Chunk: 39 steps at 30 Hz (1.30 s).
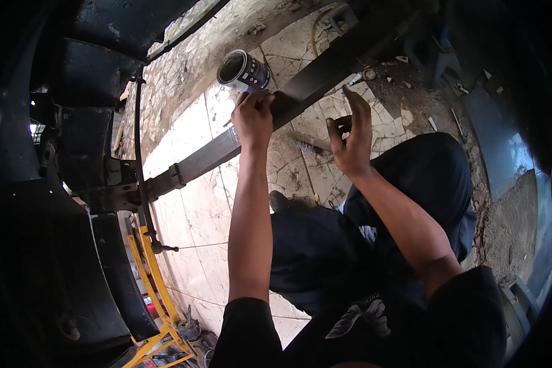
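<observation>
A long, dark metal beam [205,157] runs diagonally from the frame at the lower left to the upper right. Its stretch left of my left hand looks greyer, and the stretch beyond is black. My left hand [253,122] is at the beam, fingers bent and pressed together; whatever they may hold is hidden. To the right, my right hand [352,138] is held in the air near the beam, thumb and fingers apart, with nothing visible between them. An open paint can [257,75] stands on the floor just past my left hand.
Black metal bodywork [86,122] fills the left side, with a thin rod [140,141] beside it. A yellow metal stand [153,276] is at the lower left. Cracked tiles [196,227] cover the floor. Debris and sheet panels [494,144] lie to the right.
</observation>
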{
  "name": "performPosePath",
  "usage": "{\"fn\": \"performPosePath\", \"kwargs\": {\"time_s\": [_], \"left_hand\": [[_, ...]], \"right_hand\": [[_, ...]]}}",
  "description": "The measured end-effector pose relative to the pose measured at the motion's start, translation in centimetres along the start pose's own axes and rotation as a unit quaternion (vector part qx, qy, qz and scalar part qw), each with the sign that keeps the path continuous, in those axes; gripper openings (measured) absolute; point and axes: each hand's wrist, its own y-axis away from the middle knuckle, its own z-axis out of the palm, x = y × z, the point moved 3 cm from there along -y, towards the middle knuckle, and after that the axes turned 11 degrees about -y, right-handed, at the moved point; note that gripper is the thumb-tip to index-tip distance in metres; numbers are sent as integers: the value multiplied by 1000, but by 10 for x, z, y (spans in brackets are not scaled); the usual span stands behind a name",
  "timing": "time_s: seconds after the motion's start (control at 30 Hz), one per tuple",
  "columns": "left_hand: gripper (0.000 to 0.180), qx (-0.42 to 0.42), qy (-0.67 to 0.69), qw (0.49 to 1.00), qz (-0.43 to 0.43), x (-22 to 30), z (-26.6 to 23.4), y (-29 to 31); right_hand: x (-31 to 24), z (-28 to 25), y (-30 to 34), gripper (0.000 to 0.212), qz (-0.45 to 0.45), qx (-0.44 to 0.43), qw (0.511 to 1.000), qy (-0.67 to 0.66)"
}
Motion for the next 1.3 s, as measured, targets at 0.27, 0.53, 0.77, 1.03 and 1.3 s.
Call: {"fn": "performPosePath", "kwargs": {"time_s": [0.27, 0.53, 0.77, 1.03, 1.3], "left_hand": [[14, 40, -15, 999, -13, -5, -5, 14], [10, 23, 9, 999, -26, 3, -9, 29], [10, 35, -12, 999, -32, 0, -1, 3], [11, 11, 13, 1000, -15, 16, -17, 32], [13, 22, 5, 1000, -5, 0, 9, -4]], "right_hand": [[-2, -13, 0, 68, 44, 97, 990, -89], [0, -16, 3, 66, 29, 61, 994, -90], [1, -5, 1, 64, 9, 85, 983, -161], [8, -16, -6, 65, 50, 127, 983, -124], [4, -10, 0, 67, 24, 72, 992, -102]]}}
